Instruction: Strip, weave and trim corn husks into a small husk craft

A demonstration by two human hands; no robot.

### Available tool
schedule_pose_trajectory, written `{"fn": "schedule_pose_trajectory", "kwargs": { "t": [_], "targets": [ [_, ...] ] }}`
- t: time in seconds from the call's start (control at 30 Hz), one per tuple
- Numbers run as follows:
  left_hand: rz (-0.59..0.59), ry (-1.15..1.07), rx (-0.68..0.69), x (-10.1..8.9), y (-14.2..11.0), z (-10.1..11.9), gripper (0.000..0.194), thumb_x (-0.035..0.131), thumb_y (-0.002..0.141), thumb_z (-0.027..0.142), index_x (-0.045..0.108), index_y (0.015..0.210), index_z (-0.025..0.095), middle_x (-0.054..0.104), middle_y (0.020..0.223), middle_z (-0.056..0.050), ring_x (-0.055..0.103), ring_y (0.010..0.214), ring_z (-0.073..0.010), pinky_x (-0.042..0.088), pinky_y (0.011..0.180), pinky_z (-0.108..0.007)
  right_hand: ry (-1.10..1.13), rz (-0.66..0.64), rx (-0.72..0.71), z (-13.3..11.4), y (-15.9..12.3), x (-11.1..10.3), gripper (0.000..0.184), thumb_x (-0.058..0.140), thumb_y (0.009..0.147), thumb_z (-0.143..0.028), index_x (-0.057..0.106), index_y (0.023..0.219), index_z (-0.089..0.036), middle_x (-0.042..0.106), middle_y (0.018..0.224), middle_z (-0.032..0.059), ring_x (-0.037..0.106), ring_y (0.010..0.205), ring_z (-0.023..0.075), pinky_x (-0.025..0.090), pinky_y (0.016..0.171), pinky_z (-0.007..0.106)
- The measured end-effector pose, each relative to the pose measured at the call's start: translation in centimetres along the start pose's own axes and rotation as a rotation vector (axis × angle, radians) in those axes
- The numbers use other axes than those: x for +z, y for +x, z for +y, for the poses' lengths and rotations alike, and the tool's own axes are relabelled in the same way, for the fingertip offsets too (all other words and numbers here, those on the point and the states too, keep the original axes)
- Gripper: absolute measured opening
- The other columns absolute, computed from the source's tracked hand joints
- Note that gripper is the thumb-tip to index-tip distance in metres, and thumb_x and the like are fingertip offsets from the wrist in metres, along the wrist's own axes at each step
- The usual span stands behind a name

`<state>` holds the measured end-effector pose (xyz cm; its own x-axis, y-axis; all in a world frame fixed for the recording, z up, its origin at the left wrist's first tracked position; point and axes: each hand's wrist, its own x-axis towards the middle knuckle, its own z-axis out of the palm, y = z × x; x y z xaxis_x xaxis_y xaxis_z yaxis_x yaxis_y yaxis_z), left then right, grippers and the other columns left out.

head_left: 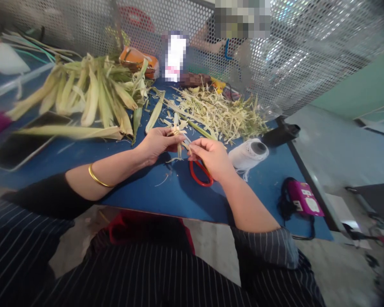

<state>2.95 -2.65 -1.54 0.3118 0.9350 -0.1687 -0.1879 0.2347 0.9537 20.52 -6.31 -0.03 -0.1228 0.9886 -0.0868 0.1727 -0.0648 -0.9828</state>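
My left hand point(158, 144) is closed, thumb and fingers pinching a small bundle of pale corn husk strips point(176, 130), with loose ends sticking up and hanging below. Close beside it, my right hand point(209, 154) pinches one of the husk strips point(188, 149) at the bundle's side. Red-handled scissors point(201, 181) show under my right hand. Their other parts are mostly hidden by my fingers, and I cannot tell whether the hand touches them. A white spool of thread point(248, 154) lies just right of that hand.
Corn husks point(94, 91) spread over the blue table point(141, 187) at left, near a dark tablet-like panel point(28, 138). Shredded husk point(217, 108) is heaped behind my hands. A lit phone point(175, 55) stands against the perforated metal screen point(275, 55). A purple box with a cord point(307, 198) sits at right.
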Motion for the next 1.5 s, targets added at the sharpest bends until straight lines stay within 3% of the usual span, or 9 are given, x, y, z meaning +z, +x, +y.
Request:
{"fn": "schedule_pose_trajectory", "kwargs": {
  "t": [0.37,0.53,0.67,0.87,1.07,1.17,1.3,1.37,1.5],
  "targets": [
    [-0.023,0.148,0.079,-0.2,0.1,-0.1,0.023,0.082,0.065,0.031,0.072,0.077,0.014,0.066,0.071,-0.001,0.053,0.055,-0.0067,0.045,0.056,-0.022,-0.041,-0.056,0.041,0.5,0.2,-0.1,0.01,0.065,0.076,-0.027,0.065,0.075,-0.017,0.068,0.068,0.0012,0.065,0.056,0.0111,0.054,0.061,0.027],
    [0.029,0.211,0.09,-0.2,0.0,0.3,0.021,0.082,0.065,0.03,0.073,0.075,0.014,0.067,0.068,-0.002,0.053,0.054,-0.0076,0.045,0.055,-0.023,-0.227,-0.062,-0.082,0.6,0.0,-0.4,0.017,0.059,0.083,-0.034,0.064,0.08,-0.018,0.069,0.077,0.0031,0.067,0.06,0.0144,0.053,0.061,0.029],
    [0.104,0.194,0.127,-0.1,0.1,0.3,0.022,0.081,0.065,0.029,0.073,0.079,0.013,0.068,0.072,-0.003,0.055,0.056,-0.0085,0.047,0.058,-0.024,-0.471,0.052,-0.263,0.2,-0.6,-0.1,0.024,0.067,0.078,-0.042,0.062,0.086,-0.02,0.069,0.081,0.0031,0.063,0.062,0.0142,0.048,0.062,0.03],
    [0.144,0.162,0.114,-0.2,0.3,0.1,0.023,0.081,0.065,0.027,0.072,0.08,0.012,0.068,0.072,-0.003,0.057,0.057,-0.009,0.048,0.057,-0.024,-0.821,0.201,-0.489,0.5,-0.5,0.4,0.009,0.053,0.084,-0.02,0.06,0.078,-0.019,0.067,0.079,0.0043,0.059,0.071,0.0156,0.043,0.068,0.03],
    [0.142,0.171,0.129,-0.1,0.2,0.1,0.023,0.081,0.065,0.028,0.072,0.078,0.012,0.067,0.07,-0.003,0.055,0.055,-0.0082,0.046,0.056,-0.024,-0.515,0.069,-0.277,0.8,-0.1,0.0,0.015,0.053,0.087,-0.031,0.059,0.082,-0.019,0.065,0.069,0.0003,0.06,0.057,0.0124,0.044,0.059,0.027],
    [0.151,0.161,0.135,0.1,0.1,0.2,0.021,0.081,0.065,0.026,0.071,0.076,0.011,0.066,0.068,-0.002,0.055,0.054,-0.008,0.046,0.055,-0.024,-0.647,0.131,-0.382,0.6,-0.5,0.4,0.02,0.063,0.082,-0.037,0.061,0.085,-0.018,0.067,0.076,0.0025,0.06,0.062,0.0136,0.045,0.061,0.028],
    [0.156,0.158,0.119,0.2,0.0,0.2,0.023,0.082,0.063,0.026,0.071,0.076,0.011,0.065,0.067,-0.002,0.054,0.053,-0.0075,0.046,0.055,-0.024,-0.84,0.207,-0.512,0.7,-0.6,1.0,0.012,0.055,0.085,-0.023,0.064,0.078,-0.018,0.068,0.08,0.0051,0.062,0.072,0.0165,0.045,0.068,0.031],
    [0.153,0.155,0.108,0.2,0.0,0.1,0.024,0.083,0.063,0.027,0.072,0.077,0.011,0.066,0.067,-0.002,0.054,0.053,-0.0073,0.046,0.055,-0.023,-0.75,0.183,-0.443,0.9,-0.5,0.9,0.015,0.053,0.084,-0.021,0.064,0.075,-0.018,0.068,0.075,0.0044,0.063,0.07,0.0164,0.047,0.068,0.031],
    [0.127,0.146,0.085,0.1,0.1,0.2,0.025,0.083,0.064,0.029,0.073,0.079,0.012,0.068,0.07,-0.003,0.054,0.054,-0.007,0.046,0.055,-0.023,-0.269,0.041,-0.105,0.7,0.0,0.4,0.014,0.058,0.08,-0.028,0.065,0.073,-0.017,0.068,0.068,0.0029,0.064,0.054,0.0135,0.051,0.057,0.029]
  ]
}}
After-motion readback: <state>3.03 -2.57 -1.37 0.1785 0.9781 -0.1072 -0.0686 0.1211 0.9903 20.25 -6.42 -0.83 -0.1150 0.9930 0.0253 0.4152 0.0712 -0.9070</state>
